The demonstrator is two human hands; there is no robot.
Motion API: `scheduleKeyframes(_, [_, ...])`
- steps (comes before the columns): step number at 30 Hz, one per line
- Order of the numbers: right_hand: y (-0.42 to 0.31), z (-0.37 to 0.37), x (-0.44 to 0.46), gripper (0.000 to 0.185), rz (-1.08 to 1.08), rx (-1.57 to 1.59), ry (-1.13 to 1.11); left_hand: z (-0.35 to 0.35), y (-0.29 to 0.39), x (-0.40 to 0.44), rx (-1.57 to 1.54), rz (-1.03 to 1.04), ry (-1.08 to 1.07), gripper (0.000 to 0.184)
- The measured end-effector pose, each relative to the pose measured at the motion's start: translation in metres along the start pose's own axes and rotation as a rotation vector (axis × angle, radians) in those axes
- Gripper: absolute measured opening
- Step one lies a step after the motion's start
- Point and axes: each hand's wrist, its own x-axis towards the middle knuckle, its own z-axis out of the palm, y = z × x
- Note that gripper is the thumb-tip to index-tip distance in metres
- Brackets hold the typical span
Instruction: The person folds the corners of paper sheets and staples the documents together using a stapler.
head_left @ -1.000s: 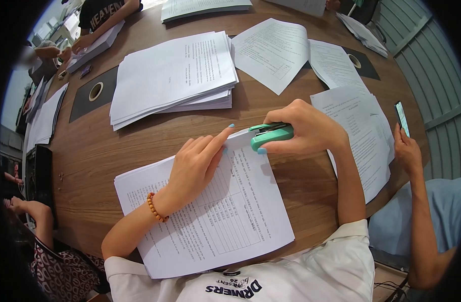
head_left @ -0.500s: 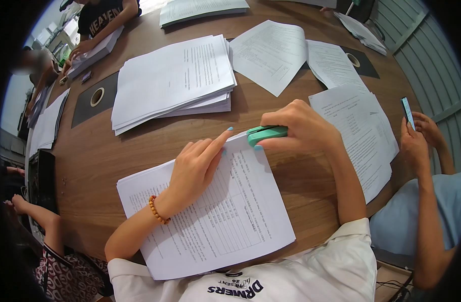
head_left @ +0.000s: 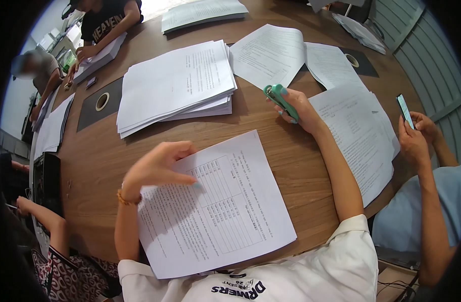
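Note:
My right hand (head_left: 302, 111) is closed around a small green stapler (head_left: 283, 100), held up off the papers with its jaw end pointing up and left. Below it lies a printed document (head_left: 225, 201) of several sheets, with a table on its top page, resting near the table's front edge against my shirt. At its left edge is my left hand (head_left: 157, 168), thumb and fingers apart, hovering over or lightly touching the page; I cannot tell which. An orange bead bracelet (head_left: 128, 197) circles that wrist.
A tall paper stack (head_left: 175, 85) stands ahead, with loose sheets (head_left: 271, 53) beside it and more printed sheets (head_left: 354, 136) at right. On the right a person's hands hold a phone (head_left: 405, 111). Another person works over papers (head_left: 100, 58) at far left.
The stapler has lifted away from the document's top corner, moving up and right in my right hand. My left hand has slid left and its fingers have spread.

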Motion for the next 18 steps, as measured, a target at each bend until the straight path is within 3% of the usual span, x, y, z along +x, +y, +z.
scheduleKeyframes(2, [0.0,0.0,-0.001,0.057,-0.008,-0.023,-0.005,-0.028,0.006,-0.004,0.044,-0.302,-0.308,0.034])
scheduleKeyframes(3, [0.001,0.0,-0.001,0.061,-0.015,-0.038,-0.002,-0.034,0.018,-0.005,-0.012,-0.29,-0.286,0.019])
scheduleKeyframes(4, [0.002,0.0,-0.001,0.061,-0.021,-0.036,-0.008,-0.042,0.024,-0.008,-0.007,-0.292,-0.279,0.019])
scheduleKeyframes(6, [0.004,0.001,0.001,0.06,-0.038,0.001,0.028,-0.066,0.024,-0.022,0.076,-0.263,-0.116,0.023])
scheduleKeyframes(8, [0.004,0.001,0.001,0.06,-0.039,0.012,0.025,-0.098,-0.018,-0.052,0.204,0.151,0.513,0.034])
scheduleKeyframes(12, [0.005,0.0,0.001,0.06,-0.046,0.014,0.034,-0.19,0.063,-0.045,0.831,-0.12,1.066,0.026])
scheduleKeyframes(14, [0.007,-0.001,0.002,0.06,-0.041,0.015,0.036,-0.195,0.087,-0.027,1.331,0.004,1.4,0.022])
scheduleKeyframes(15, [0.006,-0.001,0.002,0.061,-0.033,0.015,0.043,-0.194,0.088,-0.015,1.333,0.005,1.403,0.022])
scheduleKeyframes(17, [0.004,0.001,0.0,0.057,-0.033,0.037,0.053,-0.183,0.085,0.009,1.662,0.39,1.274,0.021])
scheduleKeyframes(18, [0.003,0.001,-0.001,0.054,-0.031,0.059,0.063,-0.16,0.08,0.025,1.745,0.318,1.176,0.023])
